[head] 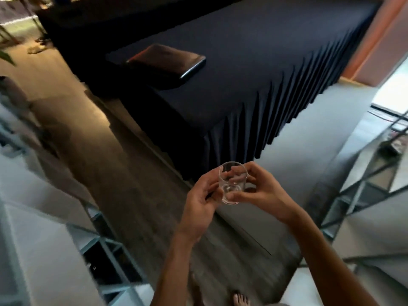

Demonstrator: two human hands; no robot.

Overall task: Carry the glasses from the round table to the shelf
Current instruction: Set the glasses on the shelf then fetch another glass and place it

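Both hands held one small clear drinking glass (232,183) upright over the floor, the left hand (202,200) apparently cupping it, the right hand (262,193) pinching it.

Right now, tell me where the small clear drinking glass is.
Head view, lower centre: the small clear glass is held between the left hand and right hand, near the black skirted table.
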